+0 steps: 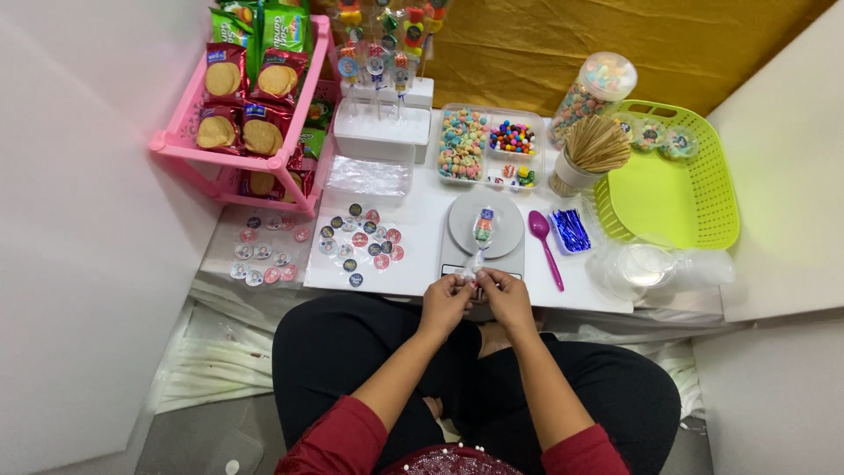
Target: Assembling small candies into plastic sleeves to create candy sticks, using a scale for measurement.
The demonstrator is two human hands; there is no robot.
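Both hands pinched on one clear candy packet (482,230), neck end; left hand (446,302), right hand (505,297). Packet lies on one grey scale (482,230). One purple spoon (543,243) beside it, one green basket (677,189).

The low white table (422,211) carries all items. On its left end stands a pink rack (185,145) of snack packets, with round stickers (360,242) laid out in front. At centre sit a white block stand (380,132), a clear compartment tray (491,145) and a grey scale (505,255). A purple spoon (543,242), blue twist ties (571,230), a stick cup (571,174) and a green basket (694,202) occupy the right.
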